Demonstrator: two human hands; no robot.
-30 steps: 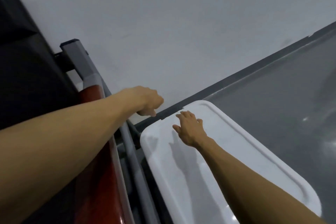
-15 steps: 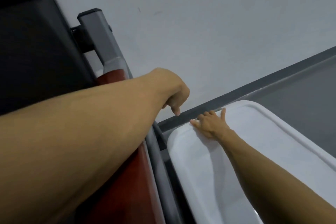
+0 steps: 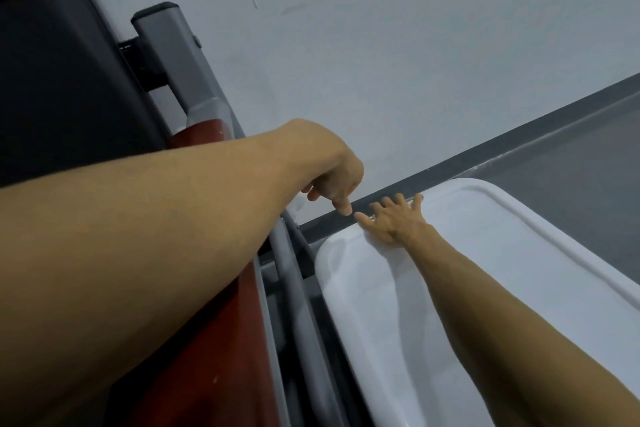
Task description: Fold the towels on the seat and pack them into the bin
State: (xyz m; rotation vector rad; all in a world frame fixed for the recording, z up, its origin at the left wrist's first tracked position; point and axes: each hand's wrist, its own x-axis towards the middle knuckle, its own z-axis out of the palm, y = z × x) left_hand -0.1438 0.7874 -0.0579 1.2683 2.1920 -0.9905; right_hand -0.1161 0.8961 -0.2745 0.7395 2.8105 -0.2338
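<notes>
- Grey-white wall (image 3: 381, 45) fills the background; dark baseboard (image 3: 519, 139) runs diagonally along its foot, grey floor (image 3: 595, 163) below that.
- White lid (image 3: 519, 288) is the landmark: flat plastic panel with rounded corners and a raised ridge near its edge, in the lower-right part of the view, its far edge close to the baseboard.
- Presumably it sits on the bin; the bin body is not visible, so contents cannot be told.
- No towels visible anywhere in view.
- Right hand (image 3: 394, 222): palm down on the lid's far-left corner, touching it. Fingers spread apart and extended flat, tips reaching to the lid's far edge at the baseboard. Holds nothing.
- Right forearm runs back across the lid toward the lower-right corner of the view, throwing a shadow on the lid surface.
- Left hand (image 3: 332, 177): above and just left of the lid's far-left corner, not touching the lid. Fingers curled loosely toward the palm, one finger (image 3: 341, 206) pointing down, its tip just beside the right hand's thumb. Whether the two touch: cannot tell. Nothing visible in this hand.
- Left forearm crosses the left half of the view, over the seat.
- Seat (image 3: 221, 340): red padded surface left of the lid, mostly hidden under the left forearm.
- Grey metal frame (image 3: 173, 55) rises from the seat's far end, with tubes running between seat and lid.
- Dark panel (image 3: 52, 80) sits left of the frame, against the wall.
</notes>
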